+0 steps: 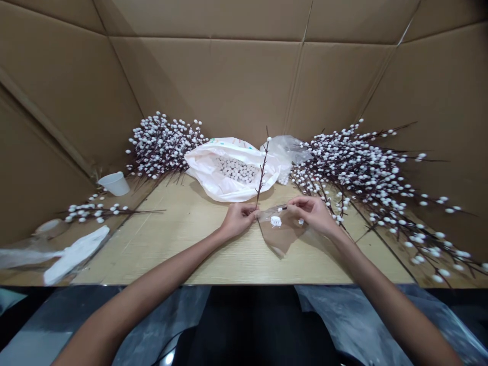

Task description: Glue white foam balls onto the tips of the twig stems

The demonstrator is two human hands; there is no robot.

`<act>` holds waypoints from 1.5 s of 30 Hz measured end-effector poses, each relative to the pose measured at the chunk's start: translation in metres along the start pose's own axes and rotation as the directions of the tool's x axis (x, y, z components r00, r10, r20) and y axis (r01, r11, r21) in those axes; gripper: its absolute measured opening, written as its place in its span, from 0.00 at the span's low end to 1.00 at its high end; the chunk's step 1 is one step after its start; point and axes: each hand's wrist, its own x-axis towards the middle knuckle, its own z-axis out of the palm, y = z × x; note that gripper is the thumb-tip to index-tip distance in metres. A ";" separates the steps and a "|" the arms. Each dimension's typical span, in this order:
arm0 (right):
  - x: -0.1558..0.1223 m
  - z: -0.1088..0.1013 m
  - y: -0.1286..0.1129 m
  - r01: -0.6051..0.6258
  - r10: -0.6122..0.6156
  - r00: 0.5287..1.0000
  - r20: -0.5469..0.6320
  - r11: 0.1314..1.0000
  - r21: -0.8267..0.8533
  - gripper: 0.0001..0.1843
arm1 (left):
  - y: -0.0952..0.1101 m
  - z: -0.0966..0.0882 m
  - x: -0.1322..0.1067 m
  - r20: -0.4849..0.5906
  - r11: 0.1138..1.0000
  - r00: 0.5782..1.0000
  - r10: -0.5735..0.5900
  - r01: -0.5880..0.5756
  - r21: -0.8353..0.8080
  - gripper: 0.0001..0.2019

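Note:
My left hand [241, 219] is closed around the lower end of a thin brown artificial twig [262, 175]. The twig stands upright, with a white berry near its top and short bare side stubs below. Across from it, my right hand [311, 212] pinches a small dark stick with a white tip [281, 209]; its exact kind is too small to tell. Under both hands lies a brown sheet [280, 241] with clear film along its upper part. A white, paste-like patch [276, 221] sits on that sheet.
Behind the hands, an open white bag [208, 175] holds many white berries [238, 170]. Berry branches are heaped at the left [162, 145] and right [354, 157]. A white cup [115, 183], tape roll [51, 228] and white wrapper [77, 254] lie left. Cardboard walls [209, 76] enclose the table.

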 end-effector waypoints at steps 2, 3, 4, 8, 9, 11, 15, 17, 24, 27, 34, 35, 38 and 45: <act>-0.002 0.000 -0.002 0.044 -0.027 0.995 0.094 0.981 -0.188 0.14 | 0.000 0.000 0.000 0.005 1.000 1.000 0.002 -0.002 -0.002 0.12; -0.003 0.000 -0.003 0.082 -0.049 0.991 0.128 0.959 -0.270 0.12 | 0.000 0.000 0.000 0.008 1.000 1.000 0.003 -0.003 -0.004 0.12; -0.003 -0.001 -0.003 0.124 -0.076 0.986 0.151 0.932 -0.340 0.11 | 0.001 0.000 0.000 0.009 1.000 1.000 0.001 -0.001 -0.006 0.12; -0.005 -0.004 -0.004 0.228 -0.136 0.966 0.220 0.850 -0.476 0.10 | 0.002 0.000 0.000 -0.001 1.000 1.000 -0.016 0.016 0.001 0.11; -0.005 -0.004 -0.004 0.242 -0.143 0.962 0.231 0.838 -0.490 0.10 | 0.001 0.000 0.001 -0.003 1.000 1.000 -0.019 0.019 -0.001 0.11; -0.005 -0.004 -0.003 0.265 -0.158 0.957 0.244 0.818 -0.511 0.11 | 0.000 0.001 0.001 -0.001 1.000 1.000 -0.023 0.023 -0.012 0.12; -0.005 -0.003 -0.001 0.295 -0.174 0.947 0.270 0.804 -0.516 0.11 | -0.002 0.002 0.002 0.005 0.999 0.999 -0.037 0.037 -0.037 0.12; -0.006 -0.002 -0.001 0.303 -0.176 0.943 0.283 0.805 -0.510 0.10 | -0.002 0.002 0.001 0.003 0.998 0.999 -0.038 0.038 -0.044 0.12; -0.006 -0.002 -0.002 0.326 -0.193 0.932 0.307 0.816 -0.477 0.10 | -0.002 0.002 0.001 0.000 0.999 1.000 -0.020 0.020 -0.030 0.13; -0.006 -0.001 -0.002 0.320 -0.186 0.935 0.302 0.809 -0.492 0.11 | -0.002 0.002 0.001 0.011 1.000 1.000 -0.024 0.024 -0.018 0.13; -0.006 0.002 -0.001 0.335 -0.188 0.934 0.302 0.752 -0.568 0.12 | -0.006 0.002 0.002 0.017 0.999 0.999 -0.031 0.031 -0.029 0.14; -0.006 0.002 -0.001 0.339 -0.190 0.934 0.303 0.743 -0.577 0.13 | -0.006 0.002 0.002 0.014 0.999 0.999 -0.031 0.031 -0.034 0.14; -0.005 0.004 0.000 0.344 -0.197 0.933 0.300 0.730 -0.591 0.12 | -0.006 0.003 0.002 0.009 0.999 0.999 -0.034 0.034 -0.034 0.13; -0.004 0.005 0.001 0.323 -0.207 0.943 0.260 0.753 -0.574 0.14 | -0.003 0.003 0.001 0.005 0.999 0.999 -0.042 0.042 -0.029 0.14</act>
